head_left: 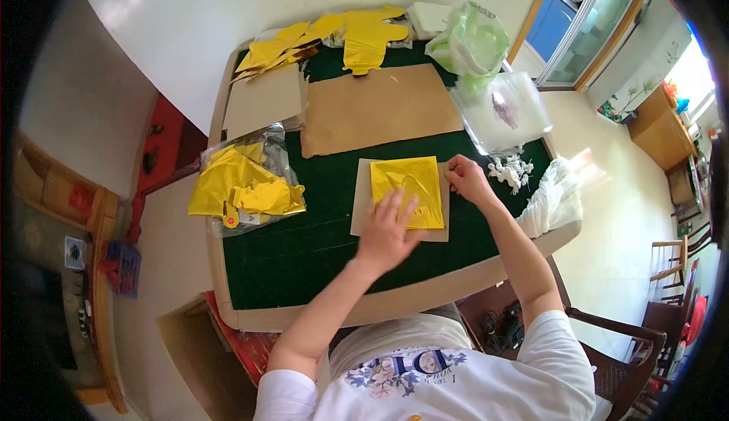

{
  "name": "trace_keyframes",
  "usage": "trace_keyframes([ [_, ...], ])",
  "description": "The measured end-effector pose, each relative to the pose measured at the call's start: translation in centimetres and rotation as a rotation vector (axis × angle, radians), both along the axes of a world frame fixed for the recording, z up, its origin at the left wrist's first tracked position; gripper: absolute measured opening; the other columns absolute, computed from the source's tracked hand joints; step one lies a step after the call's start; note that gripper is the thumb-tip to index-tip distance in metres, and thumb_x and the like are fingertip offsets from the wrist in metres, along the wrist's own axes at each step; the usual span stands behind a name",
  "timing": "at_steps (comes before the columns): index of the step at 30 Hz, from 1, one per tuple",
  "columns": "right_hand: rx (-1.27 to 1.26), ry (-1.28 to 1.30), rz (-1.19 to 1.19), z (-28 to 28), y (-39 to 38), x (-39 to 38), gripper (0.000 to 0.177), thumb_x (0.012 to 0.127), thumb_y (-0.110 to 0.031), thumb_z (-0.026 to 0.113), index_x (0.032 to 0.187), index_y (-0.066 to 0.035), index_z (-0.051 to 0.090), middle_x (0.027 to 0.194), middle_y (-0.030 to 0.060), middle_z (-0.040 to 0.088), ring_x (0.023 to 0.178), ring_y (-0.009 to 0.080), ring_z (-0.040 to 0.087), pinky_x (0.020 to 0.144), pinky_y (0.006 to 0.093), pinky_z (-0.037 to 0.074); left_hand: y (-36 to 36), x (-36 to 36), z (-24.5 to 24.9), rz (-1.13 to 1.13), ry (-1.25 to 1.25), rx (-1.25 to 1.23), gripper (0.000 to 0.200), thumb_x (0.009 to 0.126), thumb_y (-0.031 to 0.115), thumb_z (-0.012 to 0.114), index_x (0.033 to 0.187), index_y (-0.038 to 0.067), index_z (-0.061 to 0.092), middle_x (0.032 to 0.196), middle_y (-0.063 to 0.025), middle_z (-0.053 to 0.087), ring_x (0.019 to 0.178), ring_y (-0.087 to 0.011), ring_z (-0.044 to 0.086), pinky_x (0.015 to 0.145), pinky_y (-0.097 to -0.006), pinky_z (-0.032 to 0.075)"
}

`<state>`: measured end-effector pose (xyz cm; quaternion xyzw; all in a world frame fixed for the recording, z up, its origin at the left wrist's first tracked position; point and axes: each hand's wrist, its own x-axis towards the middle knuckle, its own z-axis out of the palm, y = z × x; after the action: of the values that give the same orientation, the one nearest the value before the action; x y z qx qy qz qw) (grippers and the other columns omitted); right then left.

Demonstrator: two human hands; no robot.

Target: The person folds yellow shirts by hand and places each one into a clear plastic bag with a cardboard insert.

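A folded, flat piece of shiny gold foil (387, 172) lies on a square of grey-brown cardboard (363, 193) near the middle of the green-topped table. My left hand (387, 233) rests over the lower part of the foil, fingers spread, holding nothing. At the cardboard's upper right edge is my right hand (469, 182), its thumb and fingertips drawn together. Whatever sits between those fingertips is too small to make out. Just right of that hand lies a bunch of small white ties (510, 172).
A clear bag of gold foil pieces (247, 182) lies at left. Behind are stacked cardboard sheets (262, 102), a brown cardboard sheet (380, 110) and flat gold foil shapes (368, 41). Clear plastic bags (505, 113), a green-white bag (471, 37) and white stringy material (553, 197) line the right.
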<state>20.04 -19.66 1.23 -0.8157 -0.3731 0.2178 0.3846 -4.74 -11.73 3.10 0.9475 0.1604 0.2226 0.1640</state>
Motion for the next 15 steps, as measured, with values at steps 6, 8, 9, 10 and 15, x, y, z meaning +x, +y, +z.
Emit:
trace_keyframes([
  [6, 0.080, -0.255, 0.045, 1.4, 0.4, -0.8, 0.026, 0.084, -0.012, 0.065, 0.108, -0.003, 0.061, 0.082, 0.0138, 0.061, 0.078, 0.0289, 0.062, 0.071, 0.0365, 0.050, 3.9, -4.0, -1.7, 0.150, 0.207, -0.006, 0.062, 0.090, 0.031, 0.059, 0.141, 0.004, 0.037, 0.142, -0.0217, 0.040, 0.136, -0.0330, 0.034, 0.112, -0.0486, 0.025],
  [8, 0.095, -0.231, 0.088, 1.6, 0.6, -1.5, 0.028, 0.084, -0.010, 0.064, 0.111, -0.005, 0.061, 0.093, 0.0137, 0.059, 0.087, 0.0298, 0.060, 0.077, 0.0371, 0.050, 3.0, -5.3, -1.9, 0.148, 0.221, -0.035, 0.062, 0.090, 0.029, 0.059, 0.141, 0.004, 0.036, 0.142, -0.0218, 0.040, 0.136, -0.0329, 0.034, 0.112, -0.0487, 0.025],
  [9, 0.172, -0.272, 0.108, 1.7, 0.8, -1.9, 0.030, 0.084, -0.010, 0.063, 0.112, -0.005, 0.060, 0.095, 0.0139, 0.059, 0.090, 0.0304, 0.060, 0.078, 0.0375, 0.050, 2.2, -5.8, -1.4, 0.146, 0.217, -0.050, 0.062, 0.091, 0.028, 0.059, 0.142, 0.004, 0.035, 0.142, -0.0219, 0.041, 0.136, -0.0330, 0.034, 0.112, -0.0488, 0.025],
  [10, 0.247, -0.312, 0.128, 1.7, 1.0, -2.4, 0.031, 0.083, -0.010, 0.063, 0.114, -0.005, 0.060, 0.098, 0.0140, 0.059, 0.093, 0.0311, 0.060, 0.080, 0.0378, 0.050, 1.7, -6.0, -1.2, 0.144, 0.213, -0.068, 0.061, 0.091, 0.028, 0.059, 0.142, 0.004, 0.035, 0.141, -0.0220, 0.041, 0.136, -0.0332, 0.034, 0.112, -0.0489, 0.025],
  [15, 0.264, -0.425, 0.324, 2.8, 5.7, -2.9, 0.032, 0.080, -0.011, 0.065, 0.112, -0.004, 0.062, 0.104, 0.0155, 0.062, 0.099, 0.0331, 0.059, 0.087, 0.0391, 0.049, 1.2, -6.0, -2.1, 0.157, 0.186, -0.007, 0.064, 0.089, 0.025, 0.061, 0.142, 0.002, 0.033, 0.141, -0.0224, 0.041, 0.136, -0.0348, 0.034, 0.112, -0.0491, 0.026],
])
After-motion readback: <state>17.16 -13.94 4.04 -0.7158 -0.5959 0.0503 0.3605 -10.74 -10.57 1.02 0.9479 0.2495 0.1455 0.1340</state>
